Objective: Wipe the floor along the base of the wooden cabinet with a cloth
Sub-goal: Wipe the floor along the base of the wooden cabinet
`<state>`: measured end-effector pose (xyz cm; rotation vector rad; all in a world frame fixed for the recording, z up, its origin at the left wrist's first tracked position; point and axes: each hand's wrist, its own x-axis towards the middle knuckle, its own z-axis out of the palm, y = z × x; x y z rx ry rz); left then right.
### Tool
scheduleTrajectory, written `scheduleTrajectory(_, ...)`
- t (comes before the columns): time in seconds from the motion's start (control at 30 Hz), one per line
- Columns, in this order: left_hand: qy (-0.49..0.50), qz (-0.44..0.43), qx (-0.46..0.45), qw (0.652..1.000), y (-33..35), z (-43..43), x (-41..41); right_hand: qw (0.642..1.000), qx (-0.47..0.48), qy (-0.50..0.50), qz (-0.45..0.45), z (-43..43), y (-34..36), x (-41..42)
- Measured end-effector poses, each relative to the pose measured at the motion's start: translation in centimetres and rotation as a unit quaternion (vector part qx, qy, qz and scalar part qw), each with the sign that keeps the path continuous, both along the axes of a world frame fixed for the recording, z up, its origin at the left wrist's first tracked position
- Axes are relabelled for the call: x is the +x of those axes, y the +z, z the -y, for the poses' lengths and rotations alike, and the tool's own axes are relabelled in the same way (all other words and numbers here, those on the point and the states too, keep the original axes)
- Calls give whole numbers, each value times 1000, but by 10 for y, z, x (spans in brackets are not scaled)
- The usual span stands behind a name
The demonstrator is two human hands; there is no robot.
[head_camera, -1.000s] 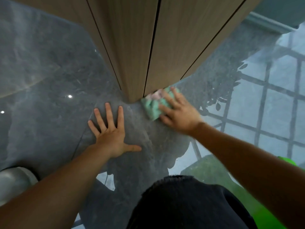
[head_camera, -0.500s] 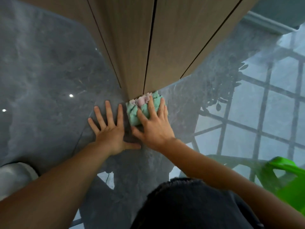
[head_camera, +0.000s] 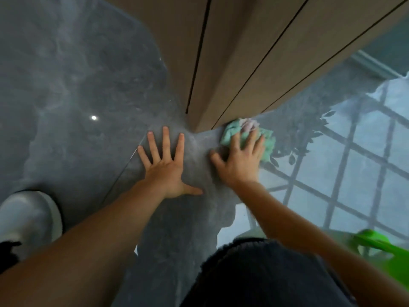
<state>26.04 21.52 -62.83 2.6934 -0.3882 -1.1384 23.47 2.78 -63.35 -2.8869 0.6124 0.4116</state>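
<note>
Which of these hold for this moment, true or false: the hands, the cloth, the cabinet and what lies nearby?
1. The right hand presses the cloth against the foot of the wooden cabinet. True.
2. The left hand holds a second cloth. False: it lies flat on the floor, fingers spread, holding nothing.
3. The cloth is plain white. False: it is mint green with a pinkish patch.
4. A bright green object shows at the lower right edge. True.
5. The cabinet doors stand open. False: only thin dark seams show between the panels.
</note>
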Motion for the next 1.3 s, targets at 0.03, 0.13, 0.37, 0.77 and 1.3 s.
scheduleTrajectory(0.03,-2,12,-17,1000,-2,-5,-1,999,21,39,12,-34,-2,-11)
scheduleTrajectory(0.13,-36,84,-61,994,-9,-40,-1,985,68,158,27,-94,-2,-25)
scheduleTrajectory(0.37,168,205,60,962,-15,-154,2,959,15,281,8,-94,-10,-31)
scheduleTrajectory(0.77,228,289,60,928,-30,-144,1,973,32,210,91,-173,-18,130)
scheduleTrajectory(1.3,239,278,48,929,-22,-148,1,955,26,295,-9,-147,9,37)
